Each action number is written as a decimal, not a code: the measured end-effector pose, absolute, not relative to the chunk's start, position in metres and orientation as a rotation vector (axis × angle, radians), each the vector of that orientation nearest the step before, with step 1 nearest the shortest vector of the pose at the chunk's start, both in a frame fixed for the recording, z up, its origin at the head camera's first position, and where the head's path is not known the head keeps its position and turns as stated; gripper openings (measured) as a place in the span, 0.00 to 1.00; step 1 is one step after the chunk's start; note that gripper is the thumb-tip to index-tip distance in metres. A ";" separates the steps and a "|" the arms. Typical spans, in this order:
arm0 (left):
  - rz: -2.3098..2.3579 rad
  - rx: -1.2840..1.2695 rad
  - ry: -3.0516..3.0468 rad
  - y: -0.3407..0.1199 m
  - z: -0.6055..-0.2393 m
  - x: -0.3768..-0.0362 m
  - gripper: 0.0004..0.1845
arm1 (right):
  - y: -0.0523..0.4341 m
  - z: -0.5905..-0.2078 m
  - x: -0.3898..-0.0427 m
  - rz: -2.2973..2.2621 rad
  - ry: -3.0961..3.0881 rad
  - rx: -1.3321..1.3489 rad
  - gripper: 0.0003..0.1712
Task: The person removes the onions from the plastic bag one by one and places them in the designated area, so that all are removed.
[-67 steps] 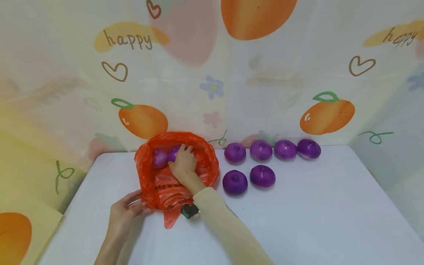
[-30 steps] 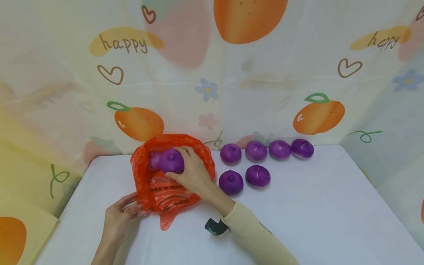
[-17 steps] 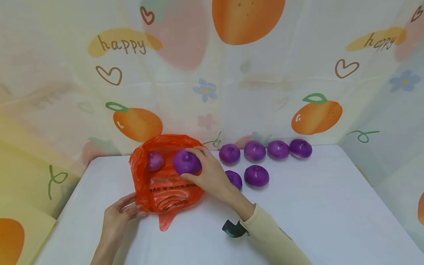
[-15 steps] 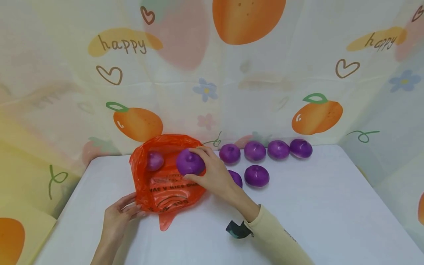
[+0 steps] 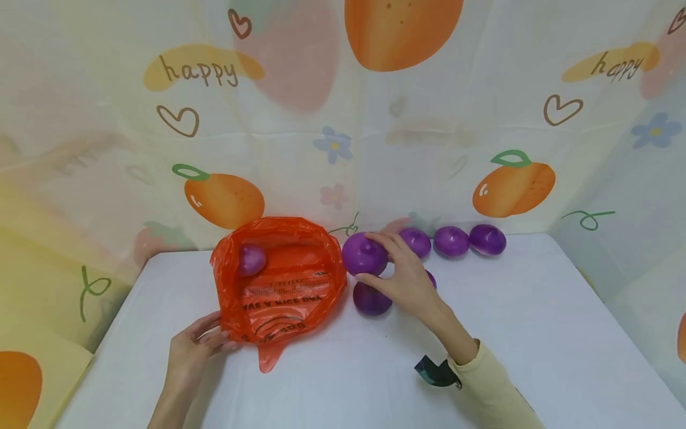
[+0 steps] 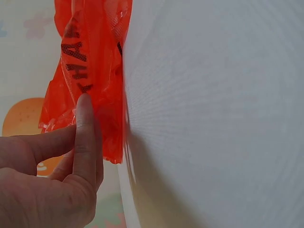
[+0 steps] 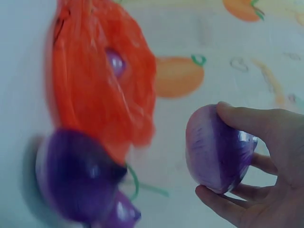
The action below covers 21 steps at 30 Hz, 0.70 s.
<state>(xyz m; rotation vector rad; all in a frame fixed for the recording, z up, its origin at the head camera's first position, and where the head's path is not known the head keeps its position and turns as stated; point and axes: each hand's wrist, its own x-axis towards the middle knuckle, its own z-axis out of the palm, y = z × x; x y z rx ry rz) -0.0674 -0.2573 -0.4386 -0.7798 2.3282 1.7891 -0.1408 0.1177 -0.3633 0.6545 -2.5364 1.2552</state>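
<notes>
A red plastic bag point(image 5: 289, 304) with dark print stands at the left of the table, its wide mouth facing the person and one purple onion point(image 5: 252, 259) inside. My left hand point(image 5: 190, 351) is at the bag's near left side; in the left wrist view its thumb and fingers point(image 6: 84, 142) pinch the plastic. Just right of the bag, my right hand point(image 5: 409, 277) grips another purple onion point(image 5: 364, 255) between thumb and fingertips. Below that held onion, and partly covered by it, sits a darker onion point(image 5: 371, 300). One more onion point(image 5: 431, 279) is mostly hidden behind the right hand.
Several onions stand in a row along the back of the white table point(image 5: 536, 333), ending with a dark one point(image 5: 488, 240) at the right. A dark angular piece point(image 5: 436, 372) hangs by the right sleeve. Behind the table hangs a fruit-print cloth point(image 5: 429, 107).
My right hand has lifted one of two onions out of the bag and carried it right, past the bag's rim. The other onion stays inside. My left hand keeps its place at the bag.
</notes>
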 end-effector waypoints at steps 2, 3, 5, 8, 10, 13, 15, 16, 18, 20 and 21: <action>1.786 -0.784 2.331 -0.257 -0.439 -0.068 0.28 | 0.131 -0.364 -0.142 1.322 -2.523 0.612 0.40; 1.789 -0.786 2.328 -0.257 -0.439 -0.068 0.28 | 0.138 -0.364 -0.142 1.361 -2.519 0.585 0.40; 1.792 -0.786 2.323 -0.257 -0.439 -0.068 0.28 | 0.152 -0.366 -0.142 1.435 -2.515 0.519 0.41; 1.799 -0.779 2.320 -0.258 -0.438 -0.068 0.28 | 0.170 -0.371 -0.141 1.492 -2.520 0.433 0.41; 1.805 -0.775 2.317 -0.258 -0.438 -0.067 0.28 | 0.181 -0.375 -0.140 1.474 -2.534 0.398 0.41; 1.812 -0.772 2.316 -0.259 -0.438 -0.065 0.27 | 0.197 -0.382 -0.137 1.418 -2.560 0.376 0.41; 1.822 -0.768 2.315 -0.259 -0.439 -0.064 0.27 | 0.208 -0.386 -0.136 1.391 -2.573 0.359 0.41; 1.822 -0.766 2.316 -0.259 -0.439 -0.064 0.27 | 0.214 -0.388 -0.135 1.373 -2.580 0.344 0.41; 1.816 -0.759 2.322 -0.259 -0.438 -0.064 0.27 | 0.228 -0.391 -0.134 1.327 -2.599 0.304 0.41; 1.814 -0.758 2.323 -0.259 -0.438 -0.064 0.28 | 0.241 -0.394 -0.132 1.279 -2.627 0.256 0.41; 1.811 -0.757 2.326 -0.259 -0.438 -0.064 0.28 | 0.248 -0.396 -0.132 1.251 -2.642 0.233 0.41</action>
